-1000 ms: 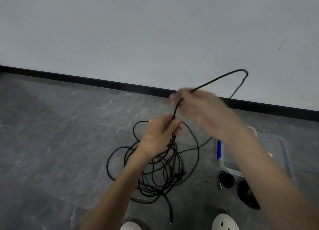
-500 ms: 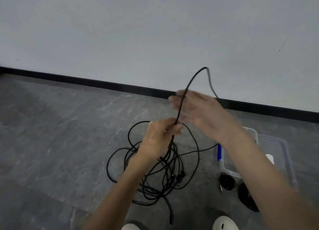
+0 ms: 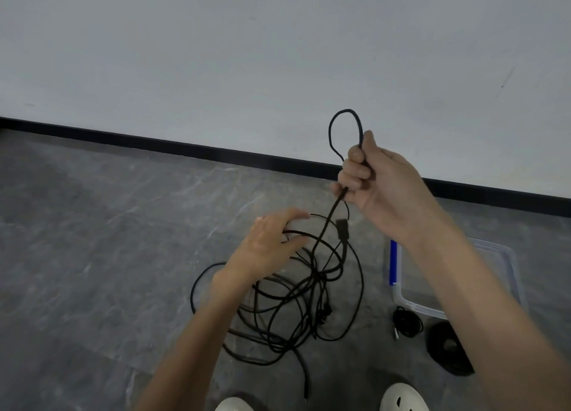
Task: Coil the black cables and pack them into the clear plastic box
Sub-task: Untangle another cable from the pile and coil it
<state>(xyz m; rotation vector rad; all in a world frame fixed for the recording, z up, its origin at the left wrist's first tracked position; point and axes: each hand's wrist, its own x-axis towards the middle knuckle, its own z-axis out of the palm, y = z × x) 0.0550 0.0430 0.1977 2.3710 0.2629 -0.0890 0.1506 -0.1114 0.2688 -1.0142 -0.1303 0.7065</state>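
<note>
Two hands, right hand point(image 3: 380, 182) gripping looped black cable point(image 3: 330, 132), left hand point(image 3: 268, 244) spread, holding nothing

The left forearm point(image 3: 197, 333) and right forearm point(image 3: 482, 302) are bare down to the left hand point(image 3: 268, 244) and right hand point(image 3: 380, 185). The left shoe point(image 3: 234, 405) and right shoe point(image 3: 403, 398) are off-white and rounded; the right one has oval holes.

I see the right hand point(image 3: 380, 182) gripping a black cable point(image 3: 332, 213) loop; the left hand point(image 3: 268, 244) hovers open above the tangle.
</note>
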